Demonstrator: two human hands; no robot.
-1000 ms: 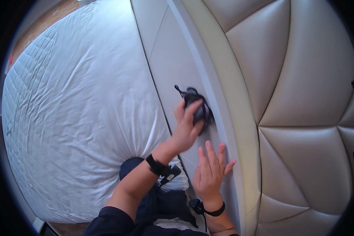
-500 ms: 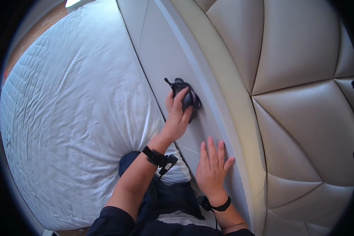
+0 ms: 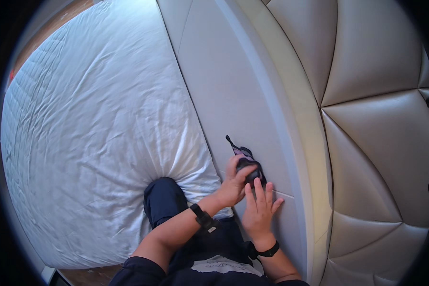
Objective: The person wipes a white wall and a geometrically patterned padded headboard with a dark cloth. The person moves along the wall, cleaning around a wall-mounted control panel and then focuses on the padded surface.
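Observation:
A dark grey cloth (image 3: 242, 152) with purplish patches, black edging and a small loop at its far end lies bunched on the pale grey ledge (image 3: 243, 105). My left hand (image 3: 233, 185) is curled over the cloth and presses it against the ledge. Nearer to me and to the right, my right hand (image 3: 259, 212) rests with its fingers spread and holds nothing. Its fingertips reach the cloth's near edge; whether they touch it I cannot tell.
To the left is a bed mattress (image 3: 105, 128) under a wrinkled white sheet, with my knee (image 3: 164, 195) on or against it. Along the right runs a cream padded rim (image 3: 314, 157), and beyond it a beige tufted headboard (image 3: 372, 138). Each wrist wears a black strapped device.
My left hand has drawn the cloth along the ledge toward me, from well ahead of my right hand to right beside it. The right hand has hardly moved.

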